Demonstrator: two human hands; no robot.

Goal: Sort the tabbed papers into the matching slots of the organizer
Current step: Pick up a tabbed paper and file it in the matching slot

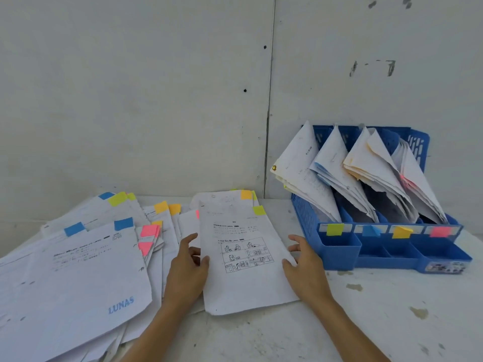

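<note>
**Dead ahead at 12 o'clock: lime-tabbed sheet (pixel 243 257)**

It lies between the left hand (pixel 188 267) and right hand (pixel 304 267), long axis 6 to 12 o'clock. Both touch its side edges, fingers loose, gripping nothing. The organizer (pixel 339 254) stands at 2 o'clock, nearer the right hand, its lime-marked slot (pixel 335 229) leftmost.

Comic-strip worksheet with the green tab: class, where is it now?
Head view, centre: the comic-strip worksheet lies between the left hand and right hand, paper pile on its left, blue organizer on its right.
</note>
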